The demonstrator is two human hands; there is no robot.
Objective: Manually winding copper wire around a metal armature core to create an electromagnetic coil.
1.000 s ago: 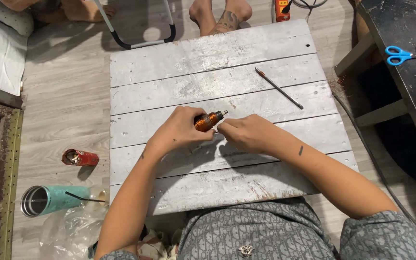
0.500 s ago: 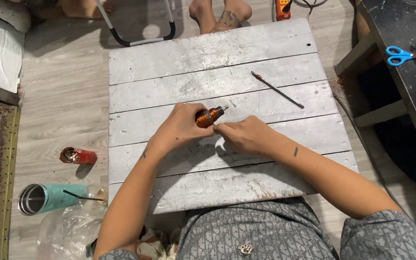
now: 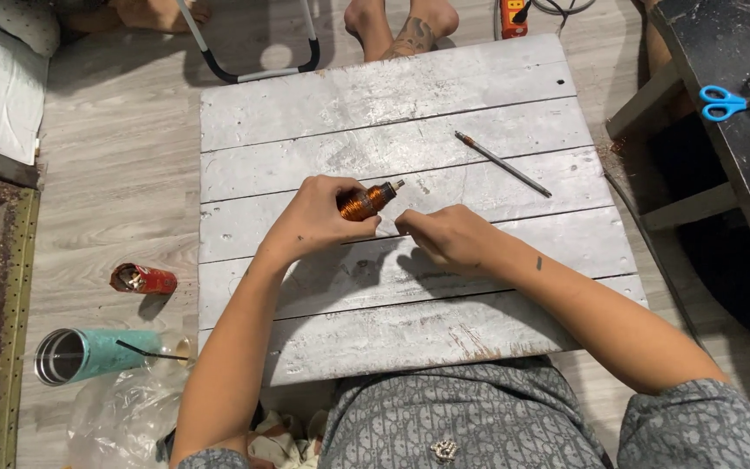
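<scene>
Pinching a small copper-wound coil on a metal spindle [image 3: 365,201] between thumb and fingers, my left hand [image 3: 319,217] holds it over the middle of the grey-white plank board [image 3: 375,95]. My right hand [image 3: 444,236] sits just beside it, fingers curled together. A thin grey rod [image 3: 503,163] lies near the board's far right edge.

1. The scene is evenly and brightly lit from above, without glare.
2. Soft, short shadows are cast beneath the left hand [image 3: 319,221] and right hand [image 3: 444,239] onto the whitewashed grey plank board [image 3: 479,78].
3. Focus is held sharp throughout; slight wide-angle bending is seen at the edges.
</scene>
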